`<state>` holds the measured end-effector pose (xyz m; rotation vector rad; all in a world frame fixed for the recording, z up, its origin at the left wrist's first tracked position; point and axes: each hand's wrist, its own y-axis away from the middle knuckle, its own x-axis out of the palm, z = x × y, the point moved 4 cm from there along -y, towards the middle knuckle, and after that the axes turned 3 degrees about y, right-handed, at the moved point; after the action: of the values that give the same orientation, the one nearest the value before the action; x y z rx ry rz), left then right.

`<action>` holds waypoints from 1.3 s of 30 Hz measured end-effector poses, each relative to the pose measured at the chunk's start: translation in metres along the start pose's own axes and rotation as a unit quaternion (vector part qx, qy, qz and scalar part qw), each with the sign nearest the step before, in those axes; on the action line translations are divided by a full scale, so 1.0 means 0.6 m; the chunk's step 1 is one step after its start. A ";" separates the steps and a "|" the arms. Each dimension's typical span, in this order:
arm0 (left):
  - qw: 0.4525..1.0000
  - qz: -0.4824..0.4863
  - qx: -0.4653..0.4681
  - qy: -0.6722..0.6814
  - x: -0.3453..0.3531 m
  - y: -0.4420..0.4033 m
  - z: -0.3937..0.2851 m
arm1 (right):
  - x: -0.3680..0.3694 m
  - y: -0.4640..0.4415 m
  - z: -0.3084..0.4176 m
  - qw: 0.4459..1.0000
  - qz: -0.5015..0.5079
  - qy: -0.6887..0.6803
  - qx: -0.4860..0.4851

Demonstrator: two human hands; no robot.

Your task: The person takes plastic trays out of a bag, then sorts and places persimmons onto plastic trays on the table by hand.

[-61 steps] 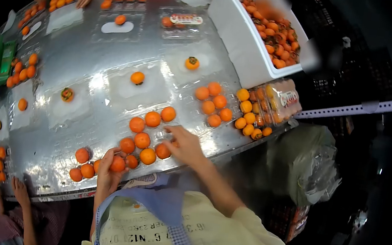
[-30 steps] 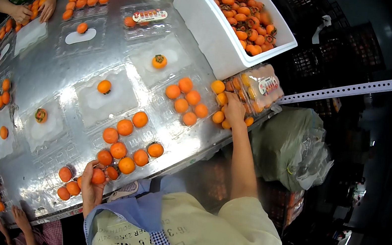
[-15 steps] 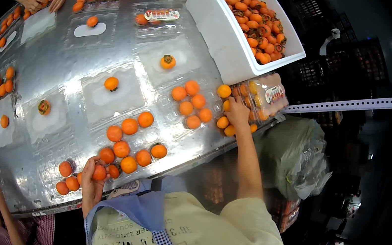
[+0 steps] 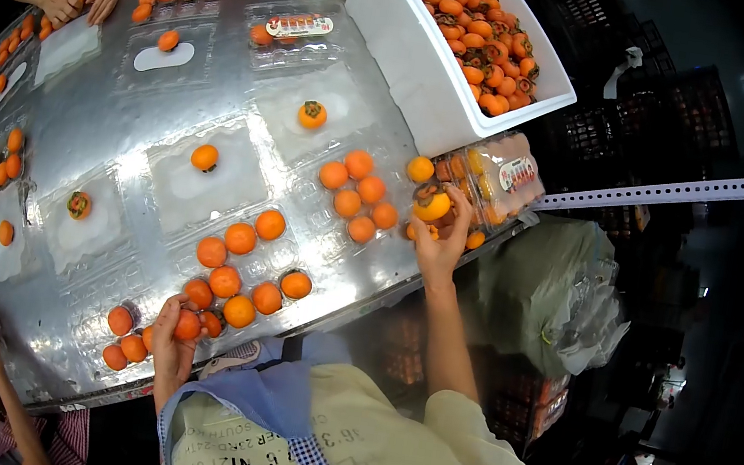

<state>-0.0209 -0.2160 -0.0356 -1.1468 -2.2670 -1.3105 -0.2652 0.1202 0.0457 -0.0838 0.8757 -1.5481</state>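
Raised over the right side of the table, my right hand (image 4: 443,242) grips a yellow-orange persimmon (image 4: 431,207) with its leafy calyx showing. Under and behind it lie a few more yellow persimmons and a labelled clear fruit pack (image 4: 506,171). My left hand (image 4: 173,343) is at the near edge, fingers closed round an orange persimmon (image 4: 187,325). Beside that hand, clear plastic trays hold several orange persimmons (image 4: 224,281). Between my hands sits another tray group of orange persimmons (image 4: 348,202).
A white foam box (image 4: 406,57) full of persimmons stands at the back right. Single persimmons lie on white pads across the metal table (image 4: 144,229). Co-workers' hands (image 4: 81,1) handle fruit at the far left and near left. A perforated metal bar (image 4: 682,192) juts out right.
My right hand has lifted from the yellow persimmons by the pack, bringing one up and turning toward me. My left hand stays on its persimmon. The view has shifted slightly.
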 end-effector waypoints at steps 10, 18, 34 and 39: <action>1.000 0.000 0.011 0.006 -0.002 0.005 -0.004 | 0.070 0.006 0.100 0.807 0.081 -0.532 0.244; 1.000 -0.005 0.014 0.003 -0.005 0.007 -0.006 | 0.103 0.021 0.127 0.720 0.094 -0.593 0.348; 1.000 -0.001 0.005 -0.002 -0.022 0.001 -0.003 | -0.014 -0.024 -0.119 0.920 0.092 0.361 0.124; 1.000 -0.007 -0.006 -0.011 -0.008 0.000 -0.001 | -0.019 -0.020 -0.158 0.851 0.148 0.496 0.090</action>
<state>-0.0182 -0.2186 -0.0382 -1.1585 -2.2897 -1.3254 -0.3231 0.1740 -0.0094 1.0329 1.4404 -1.3206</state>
